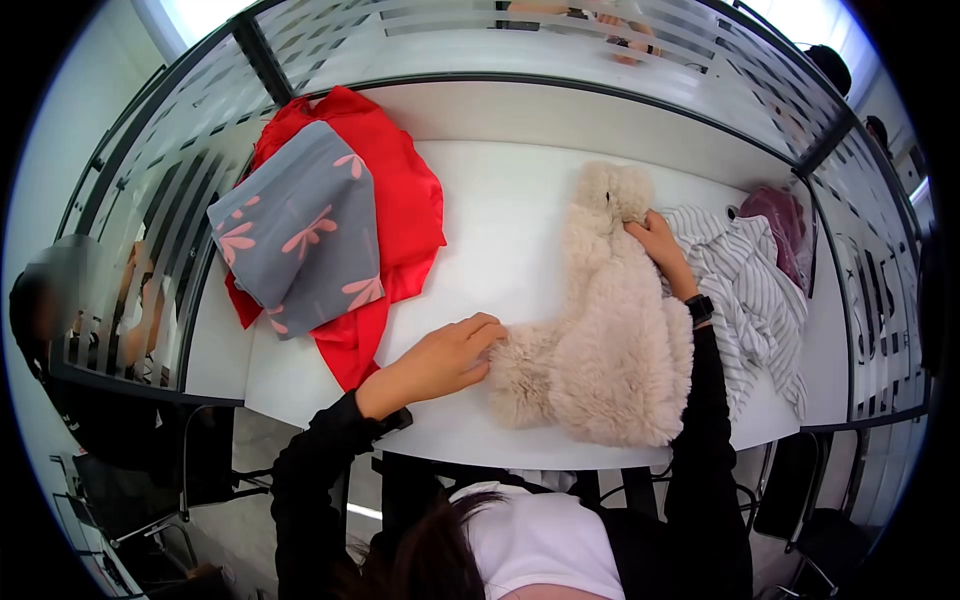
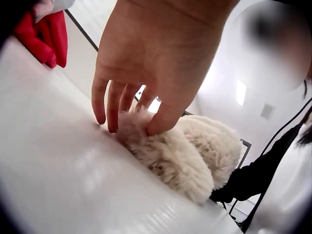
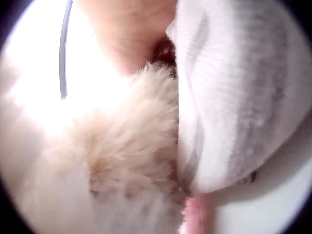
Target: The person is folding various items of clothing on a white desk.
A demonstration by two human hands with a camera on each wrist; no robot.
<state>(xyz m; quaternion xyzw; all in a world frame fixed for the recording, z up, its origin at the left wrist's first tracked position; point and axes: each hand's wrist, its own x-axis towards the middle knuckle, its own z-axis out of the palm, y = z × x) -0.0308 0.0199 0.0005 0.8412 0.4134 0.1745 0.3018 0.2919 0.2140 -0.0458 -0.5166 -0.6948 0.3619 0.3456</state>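
Note:
A fluffy beige fur garment [image 1: 620, 340] lies on the white table in front of the person. At its upper right edge the right hand [image 1: 662, 248] grips the fur, fingers curled in. The left hand [image 1: 440, 362] has its fingertips at the end of the part that sticks out left. In the left wrist view the left hand [image 2: 151, 63] points down with loosely extended fingers, thumb touching the fur [image 2: 170, 156]. The right wrist view shows part of the right hand [image 3: 129, 29] above the fur [image 3: 141, 117]; its fingertips are hidden there.
Red cloth [image 1: 410, 200] with a grey, pink-patterned cloth [image 1: 320, 230] on top lies at the left. A striped white cloth [image 1: 740, 290] lies right of the fur, beside a dark pink bundle [image 1: 778, 225]. Low partitions [image 1: 600, 105] border the white table [image 1: 480, 240].

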